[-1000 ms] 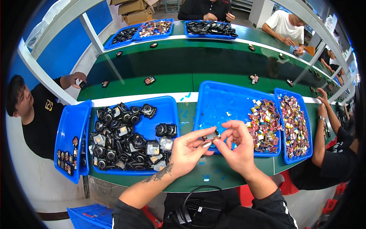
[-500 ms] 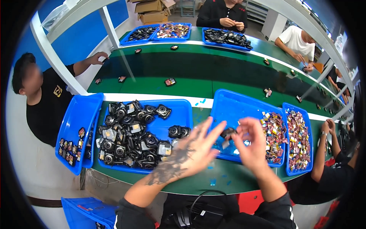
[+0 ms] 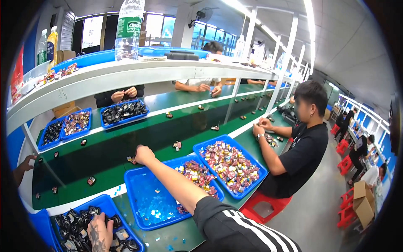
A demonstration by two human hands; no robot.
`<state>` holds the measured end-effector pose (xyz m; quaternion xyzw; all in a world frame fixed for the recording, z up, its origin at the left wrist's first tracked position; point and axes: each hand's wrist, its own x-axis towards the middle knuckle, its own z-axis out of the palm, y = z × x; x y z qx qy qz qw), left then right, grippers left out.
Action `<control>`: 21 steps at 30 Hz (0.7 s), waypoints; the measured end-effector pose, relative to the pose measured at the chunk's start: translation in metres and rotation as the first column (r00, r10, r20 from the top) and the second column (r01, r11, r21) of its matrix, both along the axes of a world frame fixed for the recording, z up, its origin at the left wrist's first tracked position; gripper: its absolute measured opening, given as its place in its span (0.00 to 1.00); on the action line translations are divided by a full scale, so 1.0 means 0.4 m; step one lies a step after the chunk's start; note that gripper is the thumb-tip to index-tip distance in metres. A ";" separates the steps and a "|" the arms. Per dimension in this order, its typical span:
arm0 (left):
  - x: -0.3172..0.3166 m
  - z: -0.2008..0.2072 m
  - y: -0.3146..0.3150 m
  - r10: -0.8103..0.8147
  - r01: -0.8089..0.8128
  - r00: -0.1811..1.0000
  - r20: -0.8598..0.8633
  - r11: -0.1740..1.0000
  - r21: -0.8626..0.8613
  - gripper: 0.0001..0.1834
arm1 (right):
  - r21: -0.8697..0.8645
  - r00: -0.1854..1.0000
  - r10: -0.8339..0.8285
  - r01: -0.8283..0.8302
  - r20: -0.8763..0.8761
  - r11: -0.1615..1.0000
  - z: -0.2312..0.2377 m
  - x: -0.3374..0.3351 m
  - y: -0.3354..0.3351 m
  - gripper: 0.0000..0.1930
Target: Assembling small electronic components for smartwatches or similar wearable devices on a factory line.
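Note:
My right hand [image 3: 145, 155] is stretched out over the green belt, its fingers bent and partly hidden from view. A small dark-and-pink electronic part [image 3: 131, 160] is at its fingertips, low at the belt surface. My tattooed left hand [image 3: 100, 233] reaches down into a blue tray [image 3: 110, 204] of black casings with round lenses [image 3: 72, 219]. Its thumb and forefinger are apart and touch the pile; the other fingers are mostly hidden.
Below my right forearm lies a blue tray [image 3: 140, 193] with blue film scraps and small parts. Another tray [image 3: 228, 168] of parts adjoins it. A co-worker [image 3: 304, 143] sits at right. A white shelf [image 3: 126, 73] with bottles crosses above the belt [image 3: 109, 168].
The view has swung right and up. My hands, close together over the trays before, are now apart: the right over the belt, the left down among the casings.

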<state>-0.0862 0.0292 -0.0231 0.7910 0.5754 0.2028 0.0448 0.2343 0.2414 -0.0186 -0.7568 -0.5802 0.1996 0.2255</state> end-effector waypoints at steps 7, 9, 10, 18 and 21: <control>0.089 0.207 -0.076 -0.129 0.151 0.809 0.573 0.988 0.009 0.22 | 0.180 0.954 0.213 -0.252 0.211 0.951 0.082 0.053 -0.124 0.25; 0.154 0.339 -0.114 -0.388 0.336 0.784 0.484 0.922 0.193 0.22 | 0.177 0.933 0.221 -0.278 0.285 0.944 0.135 0.165 -0.233 0.15; 0.132 0.394 -0.178 -0.437 0.320 0.799 0.413 0.890 0.323 0.18 | 0.182 0.908 0.293 -0.356 0.299 0.917 0.160 0.134 -0.272 0.12; 0.082 0.575 -0.349 -0.426 0.311 0.589 0.687 0.904 0.293 0.14 | -0.030 0.812 0.488 -0.506 0.319 0.862 0.110 0.292 -0.415 0.08; 0.106 0.571 -0.349 -0.504 0.297 0.514 0.694 0.864 0.407 0.15 | 0.060 0.801 0.287 -0.371 0.526 0.927 0.103 0.284 -0.413 0.10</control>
